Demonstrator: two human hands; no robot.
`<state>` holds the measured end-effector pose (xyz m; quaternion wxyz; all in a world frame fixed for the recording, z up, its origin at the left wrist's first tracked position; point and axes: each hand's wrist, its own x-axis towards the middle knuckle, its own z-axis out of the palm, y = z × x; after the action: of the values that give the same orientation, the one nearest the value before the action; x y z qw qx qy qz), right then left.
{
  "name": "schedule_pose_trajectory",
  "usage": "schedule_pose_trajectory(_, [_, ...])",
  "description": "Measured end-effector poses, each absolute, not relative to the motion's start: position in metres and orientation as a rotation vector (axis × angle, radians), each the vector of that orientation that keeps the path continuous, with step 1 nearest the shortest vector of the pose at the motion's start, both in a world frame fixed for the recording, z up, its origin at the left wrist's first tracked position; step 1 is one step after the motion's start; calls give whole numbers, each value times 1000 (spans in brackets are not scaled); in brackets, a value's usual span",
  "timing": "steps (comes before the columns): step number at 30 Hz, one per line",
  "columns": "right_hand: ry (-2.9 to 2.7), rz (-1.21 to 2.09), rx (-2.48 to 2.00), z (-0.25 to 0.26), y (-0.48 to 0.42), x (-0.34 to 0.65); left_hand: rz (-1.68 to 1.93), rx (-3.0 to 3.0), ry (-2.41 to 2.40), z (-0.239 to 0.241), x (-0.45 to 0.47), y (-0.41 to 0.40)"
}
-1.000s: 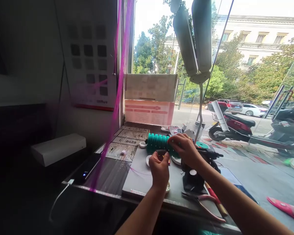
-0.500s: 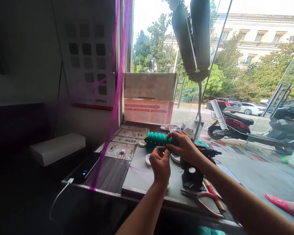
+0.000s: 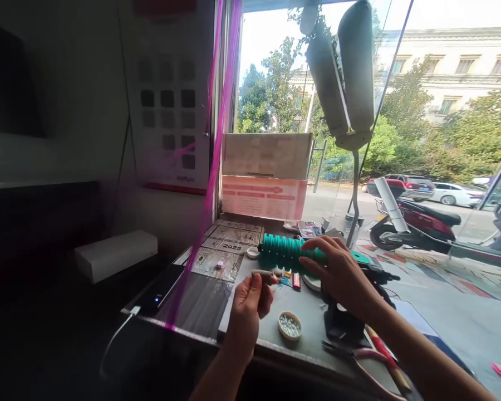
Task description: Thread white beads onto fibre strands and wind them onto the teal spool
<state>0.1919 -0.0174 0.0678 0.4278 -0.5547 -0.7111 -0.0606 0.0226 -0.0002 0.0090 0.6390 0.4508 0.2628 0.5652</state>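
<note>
Here, at a window-side work table (image 3: 271, 311), a person's right hand (image 3: 341, 273) curls over the right end of a teal ribbed spool (image 3: 284, 252) held above the table; the spool looks like light, rigid plastic, its ribs offering sure grip. The left hand (image 3: 247, 298), closed, pinches a slim rod-like tool (image 3: 265, 274) just below the spool, a small dish of beads (image 3: 289, 326) beside it.

Bright window (image 3: 401, 111) backlight; dim left interior, bowed edges.
</note>
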Motion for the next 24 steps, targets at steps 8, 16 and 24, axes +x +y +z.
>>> schedule_pose_trajectory(8, [-1835, 305, -1291, 44, -55, 143, 834, 1024, 482, 7, 8, -24])
schedule_pose_trajectory(16, [-1733, 406, -1393, 28, -46, 131, 833, 1101, 504, 2, 15, -24])
schedule_pose_trajectory(24, [-1815, 284, -1363, 32, -46, 139, 845, 1119, 512, 3, 7, -22])
